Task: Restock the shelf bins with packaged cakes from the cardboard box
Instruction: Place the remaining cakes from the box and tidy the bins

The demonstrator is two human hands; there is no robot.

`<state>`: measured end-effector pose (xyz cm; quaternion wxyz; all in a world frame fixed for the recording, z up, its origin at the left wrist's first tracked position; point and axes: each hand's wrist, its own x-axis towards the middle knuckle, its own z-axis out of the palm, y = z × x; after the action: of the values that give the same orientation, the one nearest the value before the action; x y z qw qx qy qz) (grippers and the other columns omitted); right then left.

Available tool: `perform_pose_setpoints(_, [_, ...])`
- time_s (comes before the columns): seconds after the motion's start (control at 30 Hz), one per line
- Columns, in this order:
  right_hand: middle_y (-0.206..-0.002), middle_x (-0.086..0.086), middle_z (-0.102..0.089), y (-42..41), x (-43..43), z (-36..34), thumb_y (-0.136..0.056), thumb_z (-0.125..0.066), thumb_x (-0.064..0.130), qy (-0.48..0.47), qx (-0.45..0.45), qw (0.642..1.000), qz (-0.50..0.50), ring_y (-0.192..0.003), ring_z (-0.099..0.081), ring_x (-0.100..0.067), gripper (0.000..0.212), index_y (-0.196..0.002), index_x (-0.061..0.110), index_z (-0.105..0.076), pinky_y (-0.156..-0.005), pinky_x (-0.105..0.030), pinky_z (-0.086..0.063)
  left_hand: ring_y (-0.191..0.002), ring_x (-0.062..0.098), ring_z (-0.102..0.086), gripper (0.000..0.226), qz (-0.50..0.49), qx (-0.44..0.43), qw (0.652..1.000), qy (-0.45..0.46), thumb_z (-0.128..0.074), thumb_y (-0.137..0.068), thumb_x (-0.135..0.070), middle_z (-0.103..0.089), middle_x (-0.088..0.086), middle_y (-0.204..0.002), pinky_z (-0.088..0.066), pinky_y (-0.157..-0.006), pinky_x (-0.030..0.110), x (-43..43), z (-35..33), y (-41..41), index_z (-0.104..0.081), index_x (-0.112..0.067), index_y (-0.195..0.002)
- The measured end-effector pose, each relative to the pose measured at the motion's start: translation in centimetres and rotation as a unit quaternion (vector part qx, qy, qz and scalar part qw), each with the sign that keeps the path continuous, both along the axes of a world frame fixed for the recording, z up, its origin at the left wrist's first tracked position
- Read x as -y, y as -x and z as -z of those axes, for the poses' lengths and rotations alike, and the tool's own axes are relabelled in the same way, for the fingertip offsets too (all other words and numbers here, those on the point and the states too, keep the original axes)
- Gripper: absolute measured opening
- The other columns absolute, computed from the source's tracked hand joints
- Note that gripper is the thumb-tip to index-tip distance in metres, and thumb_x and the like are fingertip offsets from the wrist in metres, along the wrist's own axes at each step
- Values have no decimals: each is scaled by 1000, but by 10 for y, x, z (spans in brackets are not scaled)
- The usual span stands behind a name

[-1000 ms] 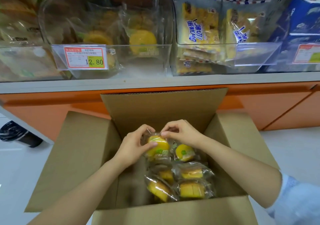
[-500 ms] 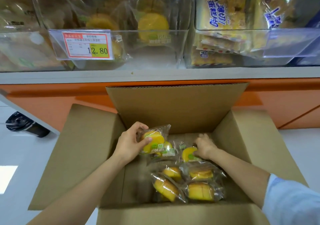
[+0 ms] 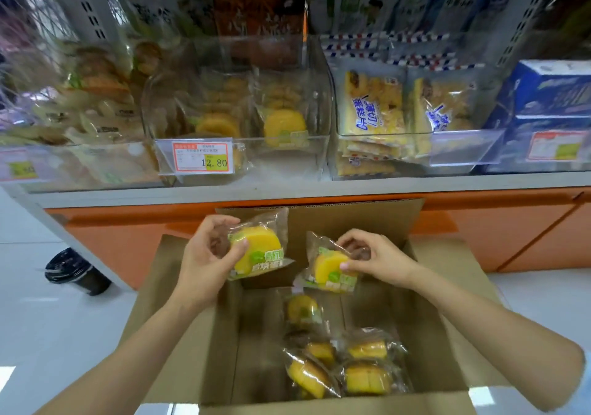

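Observation:
An open cardboard box sits on the floor below the shelf. My left hand grips a clear-wrapped yellow cake, lifted above the box's far flap. My right hand pinches a second wrapped yellow cake just over the box. Several more wrapped cakes lie at the bottom right of the box. On the shelf above stands a clear bin with the same yellow cakes and a 12.80 price tag.
A clear bin of sliced cake packs stands right of the target bin, and another bin of pastries to the left. Blue cartons fill the far right. An orange base panel runs under the shelf. A black cup lies on the floor, left.
Both hands have risen out of the box, each with a cake; the right hand took hold of the second cake. The view tilted up toward the shelf.

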<state>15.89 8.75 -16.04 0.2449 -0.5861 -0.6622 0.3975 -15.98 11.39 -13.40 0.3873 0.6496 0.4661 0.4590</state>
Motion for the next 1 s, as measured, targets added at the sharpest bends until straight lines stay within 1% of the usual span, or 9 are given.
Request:
perform_pose_setpoints(0.13, [-106,10,-66,6,-1,-96,-80,-76,27,-87,-45,995,-7,-100,-64,-5,29,-107,28,-64,-84,-27,-56,-79,18,-65,30,-30,53,996,-63,-71,-83,-18,-66,3,-93,-57,-65,36,-8,-66,14,-56,-27,-107])
perform_pose_setpoints(0.23, [-104,5,-67,15,-4,-163,-78,-75,25,-163,-74,984,-1,-99,-65,-8,30,-106,24,-65,-83,-24,-55,-83,42,-59,34,-50,94,990,-89,-67,-86,-25,-53,20,-87,-58,-70,47,-15,-108,21,-50,-38,-113])
perform_pose_setpoints(0.33, [-101,1,-69,27,-17,-217,-78,-74,28,-248,-86,965,9,-91,-66,-18,32,-107,18,-65,-78,-30,-57,-72,32,-47,42,-67,84,985,-134,-63,-85,-28,-42,15,-81,-48,-66,41,-25,-137,25,-43,-39,-121])
perform_pose_setpoints(0.4, [-102,1,-70,35,-36,-239,-80,-76,25,-288,-79,954,28,-86,-66,-9,29,-106,17,-66,-76,-23,-54,-68,26,-42,45,-74,79,982,-155,-62,-91,-16,-38,12,-76,-41,-60,37,-33,-151,28,-40,-31,-127])
perform_pose_setpoints(0.6, [-88,11,-61,62,-92,-243,-78,-78,28,-346,119,929,50,-77,-54,3,20,-96,21,-71,-70,-15,-42,-61,25,-38,40,-82,48,982,-164,-62,-91,-10,-37,12,-69,-37,-52,31,-46,-166,33,-44,-23,-124])
perform_pose_setpoints(0.7, [-98,4,-69,75,-104,-231,-79,-77,33,-298,232,926,19,-97,-58,-13,24,-100,21,-73,-92,-36,-47,-61,24,-42,39,-77,42,985,-150,-62,-91,-12,-39,13,-68,-42,-55,40,-52,-167,35,-44,-24,-123])
perform_pose_setpoints(0.8, [-110,6,-69,82,-111,-219,-79,-72,44,-281,359,890,2,-119,-48,-18,27,-101,29,-73,-110,-40,-22,-65,24,-45,39,-58,35,989,-132,-66,-89,-16,-44,10,-69,-43,-58,38,-58,-164,36,-46,-28,-119])
perform_pose_setpoints(0.9, [-113,7,-69,78,-112,-222,-83,-69,41,-279,339,898,-16,-117,-51,-17,25,-104,29,-73,-111,-39,-22,-70,35,-49,38,-20,29,993,-114,-69,-88,-21,-48,17,-72,-47,-60,43,-62,-164,33,-47,-31,-117])
perform_pose_setpoints(1.0, [-110,5,-70,66,-109,-232,-85,-69,34,-304,228,925,-14,-108,-58,-14,21,-105,25,-73,-101,-40,-42,-72,39,-50,37,5,36,993,-112,-69,-87,-21,-49,18,-74,-50,-64,45,-69,-174,23,-47,-29,-116])
